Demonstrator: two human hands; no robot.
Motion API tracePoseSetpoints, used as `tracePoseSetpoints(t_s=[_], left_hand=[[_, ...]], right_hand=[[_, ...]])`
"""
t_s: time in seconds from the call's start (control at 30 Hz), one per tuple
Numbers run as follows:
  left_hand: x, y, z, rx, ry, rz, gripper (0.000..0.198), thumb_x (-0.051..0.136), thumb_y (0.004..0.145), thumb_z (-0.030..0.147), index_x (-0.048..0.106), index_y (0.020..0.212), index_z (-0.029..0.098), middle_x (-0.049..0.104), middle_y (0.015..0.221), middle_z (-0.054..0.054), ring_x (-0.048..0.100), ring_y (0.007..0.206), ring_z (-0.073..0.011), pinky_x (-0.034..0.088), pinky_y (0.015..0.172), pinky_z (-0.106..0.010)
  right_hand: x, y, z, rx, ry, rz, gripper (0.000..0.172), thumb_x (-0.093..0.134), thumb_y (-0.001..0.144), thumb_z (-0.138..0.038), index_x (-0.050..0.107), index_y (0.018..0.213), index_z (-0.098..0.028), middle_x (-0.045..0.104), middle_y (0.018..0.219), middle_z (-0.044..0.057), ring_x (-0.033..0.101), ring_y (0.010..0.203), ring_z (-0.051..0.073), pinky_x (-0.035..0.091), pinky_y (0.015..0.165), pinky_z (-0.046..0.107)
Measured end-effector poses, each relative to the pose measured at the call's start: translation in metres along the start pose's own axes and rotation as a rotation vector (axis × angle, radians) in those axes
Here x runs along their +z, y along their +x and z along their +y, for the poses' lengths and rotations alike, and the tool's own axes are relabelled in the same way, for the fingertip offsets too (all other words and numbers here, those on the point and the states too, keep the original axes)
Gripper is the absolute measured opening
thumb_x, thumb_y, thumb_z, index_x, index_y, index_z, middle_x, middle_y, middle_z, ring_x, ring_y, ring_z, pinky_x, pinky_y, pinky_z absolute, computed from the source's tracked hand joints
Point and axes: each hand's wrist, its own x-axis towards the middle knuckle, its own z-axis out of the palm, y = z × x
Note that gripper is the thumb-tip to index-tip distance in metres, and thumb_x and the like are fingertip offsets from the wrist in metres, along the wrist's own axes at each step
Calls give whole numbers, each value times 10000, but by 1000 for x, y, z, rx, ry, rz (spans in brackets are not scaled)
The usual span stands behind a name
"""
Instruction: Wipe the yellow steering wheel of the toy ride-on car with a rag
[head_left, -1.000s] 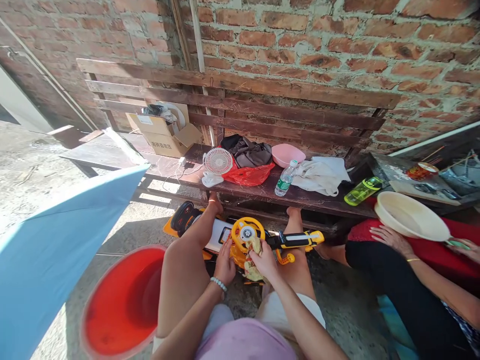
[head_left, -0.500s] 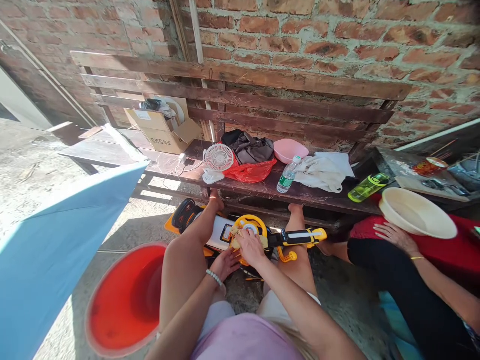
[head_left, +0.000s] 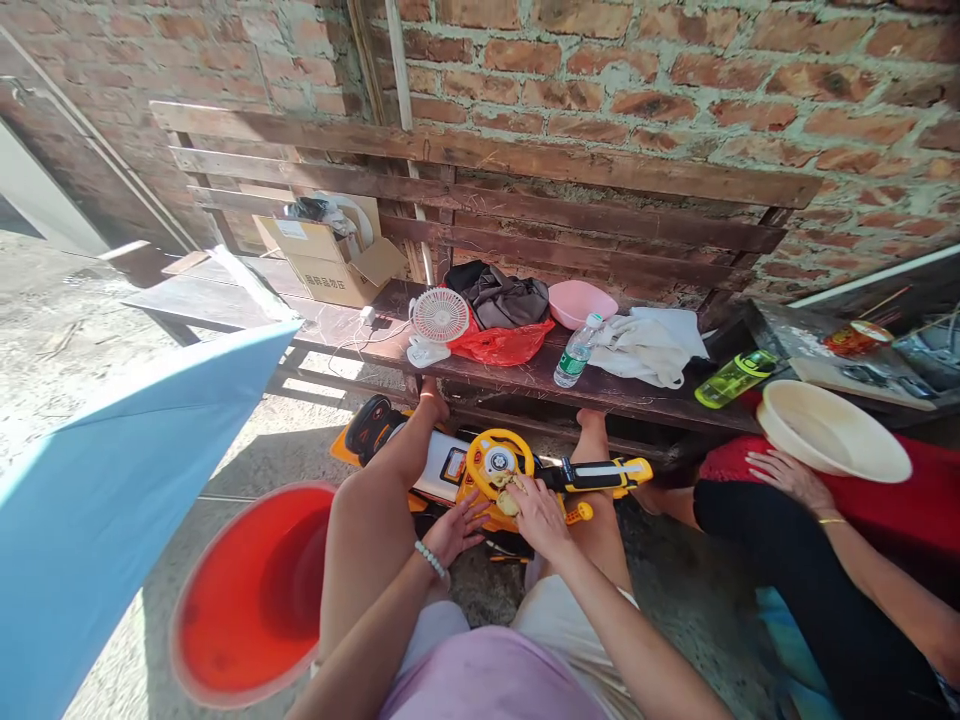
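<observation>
A yellow and white toy vehicle (head_left: 442,462) lies across between my knees, its yellow steering wheel (head_left: 471,462) facing up. My right hand (head_left: 541,512) is closed on a crumpled yellowish cloth (head_left: 509,497) at the lower right rim of the wheel. Just below and left of the wheel, my left hand (head_left: 456,530) rests by the toy's near edge with its fingers spread and nothing in it. A yellow and black arm part (head_left: 606,474) of the toy extends to the right over my thigh.
A red basin (head_left: 251,595) stands at lower left beside a blue panel (head_left: 142,480). On the wooden bench (head_left: 517,378) are a box (head_left: 322,262), fan (head_left: 439,315), bottle (head_left: 574,352) and pink bowl (head_left: 581,303). Another person's hand (head_left: 793,482) touches a cream basin (head_left: 840,428) at right.
My right hand has moved right and slightly down with the cloth, from the wheel's lower middle to its lower right, uncovering the hub. My left hand has shifted little.
</observation>
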Motion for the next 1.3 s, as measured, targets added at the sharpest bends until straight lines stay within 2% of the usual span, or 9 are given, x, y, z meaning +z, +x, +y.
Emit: tracePoseSetpoints(t_s=[0.13,0.23,0.33,0.43,0.6,0.77,1.03,1.17,1.3], left_hand=[[1,6,-14,367,499,252,716,538,937,446,420,1621,269,427,1679,-120,403,1543,-315,328,1264,-551],[3,9,-24,675,974,321,732,545,878,234,461,1604,212,363,1711,-139,278,1612,-310,256,1311,-572],[10,7,-25,710,1299,297,801,506,816,95,465,1609,199,283,1756,-133,174,1651,-332,285,1289,-623],[16,2,-18,613,1494,285,875,491,765,26,454,1621,207,269,1764,-115,186,1649,-343,308,1271,-636],[14,2,-9,541,1551,319,891,472,757,12,442,1627,201,278,1757,-109,273,1627,-317,357,1253,-598],[10,6,-9,587,1519,312,851,451,771,16,460,1611,151,305,1745,-139,314,1612,-309,405,1238,-562],[16,-4,-10,529,1514,270,875,477,772,42,430,1636,174,253,1762,-104,207,1643,-351,318,1274,-624],[16,-3,-11,522,1425,262,912,503,770,62,379,1664,192,247,1765,-103,238,1634,-361,300,1284,-623],[17,-5,-7,499,1432,251,920,498,777,68,353,1676,201,210,1776,-93,247,1633,-345,327,1270,-599]], right_hand=[[16,-3,12,204,55,80,638,511,894,-130,592,1512,-271,575,1510,83,566,1261,277,482,1057,371],[23,1,23,285,164,149,642,482,904,-136,576,1531,-234,547,1535,90,551,1336,249,454,1134,338],[22,8,23,351,220,227,625,447,933,-161,552,1548,-206,527,1539,114,516,1397,238,429,1177,331],[16,12,10,355,157,149,622,488,939,-182,534,1559,-201,583,1436,133,574,1305,262,470,1119,350],[7,9,-22,251,10,-14,581,565,920,-200,589,1500,-181,613,1353,176,618,1188,316,523,975,373],[10,2,-41,136,39,-51,581,577,911,-194,604,1491,-208,612,1394,165,617,1218,305,514,990,351],[-14,29,-30,3,182,86,598,526,920,-154,610,1500,-276,585,1490,84,544,1330,230,435,1128,313],[-28,62,-27,-88,108,10,641,532,894,-136,599,1513,-290,492,1621,44,440,1425,256,401,1158,363],[-25,75,-25,-15,88,-4,571,529,927,-182,617,1485,-268,552,1552,63,480,1364,256,409,1137,359]])
